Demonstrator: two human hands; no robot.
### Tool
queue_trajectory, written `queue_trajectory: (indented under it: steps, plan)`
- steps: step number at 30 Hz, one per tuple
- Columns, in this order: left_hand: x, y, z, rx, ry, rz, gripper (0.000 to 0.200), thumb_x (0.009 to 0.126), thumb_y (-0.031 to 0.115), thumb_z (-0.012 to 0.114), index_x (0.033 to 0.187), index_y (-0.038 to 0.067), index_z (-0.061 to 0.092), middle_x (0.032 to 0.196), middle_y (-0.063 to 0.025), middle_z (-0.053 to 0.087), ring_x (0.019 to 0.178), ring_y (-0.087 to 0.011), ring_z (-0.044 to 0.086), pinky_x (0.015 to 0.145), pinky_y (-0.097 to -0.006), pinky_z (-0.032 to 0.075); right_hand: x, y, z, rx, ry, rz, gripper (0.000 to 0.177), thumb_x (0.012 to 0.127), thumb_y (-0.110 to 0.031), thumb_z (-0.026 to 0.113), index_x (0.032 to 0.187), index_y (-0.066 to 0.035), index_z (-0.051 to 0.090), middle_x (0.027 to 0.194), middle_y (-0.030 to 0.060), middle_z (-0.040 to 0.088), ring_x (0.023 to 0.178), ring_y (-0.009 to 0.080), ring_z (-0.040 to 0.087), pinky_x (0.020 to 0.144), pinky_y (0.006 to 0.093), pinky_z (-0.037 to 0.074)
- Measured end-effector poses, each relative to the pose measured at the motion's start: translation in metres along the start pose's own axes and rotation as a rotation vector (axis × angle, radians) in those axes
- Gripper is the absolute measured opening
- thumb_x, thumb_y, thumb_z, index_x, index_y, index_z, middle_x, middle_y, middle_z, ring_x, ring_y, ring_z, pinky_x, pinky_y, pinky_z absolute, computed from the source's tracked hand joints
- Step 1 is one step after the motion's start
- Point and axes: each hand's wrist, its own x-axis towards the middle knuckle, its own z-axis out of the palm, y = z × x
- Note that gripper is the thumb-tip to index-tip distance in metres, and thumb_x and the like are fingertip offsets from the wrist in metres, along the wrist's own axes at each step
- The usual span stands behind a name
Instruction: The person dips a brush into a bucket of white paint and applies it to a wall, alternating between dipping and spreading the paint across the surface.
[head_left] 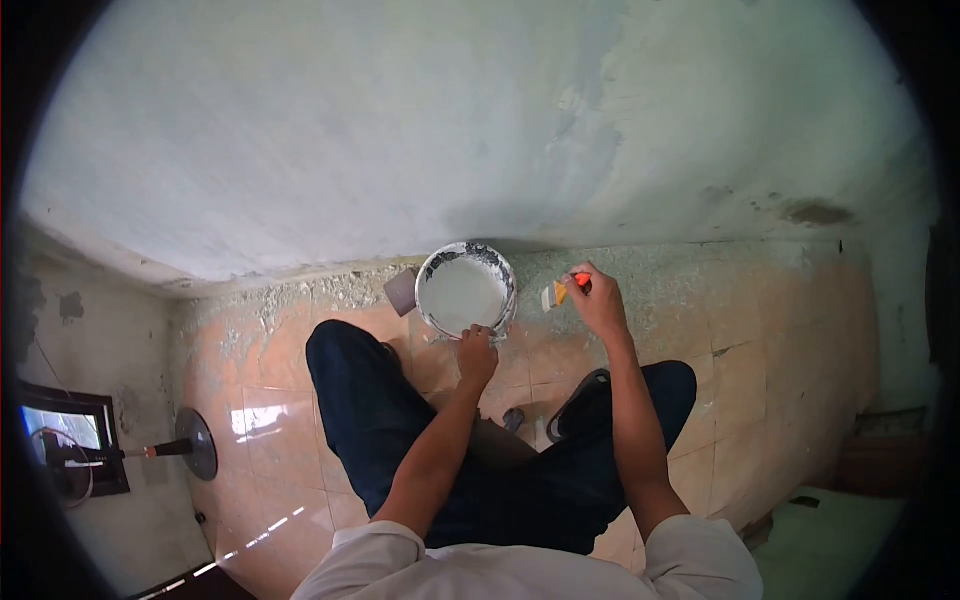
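White paint fills the bucket [497, 263], which stands on the tiled floor [770, 330] hard against the foot of the wall [400, 120], just ahead of the left hand [477, 352]. That hand is curled over the near rim, fingers closed on it as if to steady the pail. The right hand [600, 297], just to the right of the bucket and level with it, is closed around the orange handle of a small paintbrush [554, 294], whose pale bristles point back toward the bucket and are clear of the paint.

Judging by this, the step in hand is between loads: brush out of the pail, not yet on the wall. A next stroke would call for a short swing, either left to dip or forward to the rough lower plaster, with the pail kept still.

Left of the left hand, a dark flat piece [401, 291] leans beside the bucket. Below both hands the person's bent knees and a sandal [577, 402] crowd the space. Far left of the left hand a round stand base [196, 443] sits well apart.
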Motion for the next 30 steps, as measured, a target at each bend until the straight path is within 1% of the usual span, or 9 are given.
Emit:
queue_trajectory:
  steps: [2, 5, 9, 12, 14, 15, 16, 25, 30]
  plan:
    - [-0.014, -0.021, 0.027, 0.281, -0.141, 0.149, 0.035, 0.081, 0.007, 0.076, 0.116, 0.007, 0.071, 0.12, -0.0159, 0.067, 0.119, -0.0373, 0.064, 0.102, -0.0509, 0.05, 0.0, 0.004, 0.006, -0.011, -0.033, 0.011, 0.026, 0.103, -0.026, 0.077, 0.108, -0.001, 0.073, 0.087, 0.0158, 0.076, 0.074, 0.0243, 0.073, 0.07, 0.0368, 0.057]
    - [-0.022, -0.026, 0.044, 0.378, -0.178, 0.144, 0.038, 0.081, 0.005, 0.075, 0.118, 0.005, 0.067, 0.12, -0.0169, 0.066, 0.118, -0.0368, 0.063, 0.102, -0.05, 0.049, 0.009, 0.003, 0.013, -0.007, -0.044, -0.016, 0.023, 0.102, -0.024, 0.078, 0.108, -0.002, 0.074, 0.088, 0.0165, 0.078, 0.077, 0.0295, 0.076, 0.071, 0.0397, 0.058]
    - [-0.009, -0.025, 0.045, 0.395, -0.156, 0.147, 0.042, 0.08, 0.007, 0.077, 0.119, 0.005, 0.065, 0.117, -0.0174, 0.065, 0.116, -0.0363, 0.062, 0.1, -0.048, 0.048, 0.014, 0.0, 0.022, -0.025, -0.1, -0.025, 0.021, 0.101, -0.022, 0.078, 0.108, -0.003, 0.073, 0.089, 0.0165, 0.078, 0.079, 0.0314, 0.077, 0.072, 0.0403, 0.058]
    - [-0.008, -0.024, 0.045, 0.454, -0.115, 0.108, 0.035, 0.08, 0.009, 0.077, 0.113, 0.005, 0.065, 0.114, -0.0172, 0.065, 0.114, -0.0365, 0.062, 0.1, -0.0468, 0.047, 0.016, -0.002, 0.028, -0.029, -0.135, -0.045, 0.021, 0.101, -0.021, 0.078, 0.107, -0.003, 0.073, 0.089, 0.0164, 0.077, 0.077, 0.0308, 0.075, 0.073, 0.0397, 0.058]
    - [-0.01, -0.037, 0.054, 0.479, -0.098, 0.039, 0.032, 0.08, 0.011, 0.077, 0.109, 0.004, 0.066, 0.114, -0.0164, 0.065, 0.114, -0.0364, 0.062, 0.104, -0.0475, 0.044, 0.013, -0.002, 0.031, -0.017, -0.157, -0.053, 0.021, 0.101, -0.021, 0.078, 0.107, -0.001, 0.072, 0.088, 0.0164, 0.077, 0.075, 0.0293, 0.074, 0.072, 0.0389, 0.057]
    - [-0.011, -0.045, 0.062, 0.443, -0.088, 0.003, 0.03, 0.08, 0.011, 0.076, 0.108, 0.005, 0.067, 0.115, -0.0174, 0.064, 0.114, -0.037, 0.061, 0.108, -0.0485, 0.042, 0.013, -0.002, 0.031, -0.018, -0.18, -0.054, 0.021, 0.1, -0.022, 0.078, 0.106, -0.003, 0.073, 0.09, 0.0164, 0.078, 0.077, 0.0319, 0.075, 0.072, 0.04, 0.058]
    - [-0.012, -0.046, 0.06, 0.441, -0.106, 0.003, 0.03, 0.08, 0.011, 0.076, 0.108, 0.005, 0.067, 0.115, -0.0174, 0.064, 0.114, -0.037, 0.061, 0.108, -0.0485, 0.042, 0.014, -0.002, 0.032, -0.017, -0.2, -0.058, 0.021, 0.1, -0.024, 0.079, 0.106, -0.005, 0.073, 0.092, 0.0163, 0.079, 0.08, 0.0344, 0.076, 0.072, 0.0412, 0.058]
    - [-0.003, -0.035, 0.047, 0.405, -0.051, -0.021, 0.028, 0.081, 0.012, 0.076, 0.108, 0.006, 0.07, 0.115, -0.0175, 0.061, 0.118, -0.0372, 0.056, 0.106, -0.051, 0.042, 0.014, -0.003, 0.024, -0.04, -0.21, -0.041, 0.023, 0.1, -0.027, 0.079, 0.106, -0.005, 0.073, 0.092, 0.0162, 0.079, 0.082, 0.0358, 0.076, 0.074, 0.0436, 0.058]
    - [0.005, -0.027, 0.04, 0.453, -0.039, -0.063, 0.032, 0.083, 0.026, 0.085, 0.111, 0.011, 0.079, 0.12, -0.0151, 0.059, 0.124, -0.0359, 0.052, 0.106, -0.0508, 0.038, 0.015, 0.0, 0.025, -0.052, -0.219, -0.05, 0.024, 0.1, -0.028, 0.078, 0.106, -0.006, 0.073, 0.093, 0.0167, 0.079, 0.085, 0.0389, 0.076, 0.075, 0.0452, 0.058]
